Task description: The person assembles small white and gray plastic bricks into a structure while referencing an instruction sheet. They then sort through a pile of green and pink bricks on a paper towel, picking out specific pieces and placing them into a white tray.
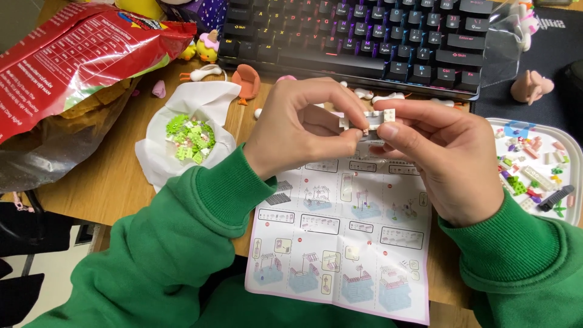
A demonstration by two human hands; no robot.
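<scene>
My left hand (pixel 303 124) and my right hand (pixel 446 155) meet above the desk, both pinching a small white and grey block assembly (pixel 367 120) between thumbs and fingertips. Both arms wear green sleeves. Under the hands lies a folded instruction sheet (pixel 346 237) with pictured building steps. To the left, a white paper bowl (pixel 159 155) holds several green and white tiny bricks (pixel 191 136). At the right edge, a white tray (pixel 577 200) carries several mixed coloured bricks.
A black backlit keyboard (pixel 364 36) runs along the back. A red snack bag (pixel 79 48) lies at the far left on a clear plastic bag. Small toy figures, a yellow duck (pixel 207 47) and a pink figure (pixel 531 86), sit near the keyboard. The wooden desk edge (pixel 109 215) is at lower left.
</scene>
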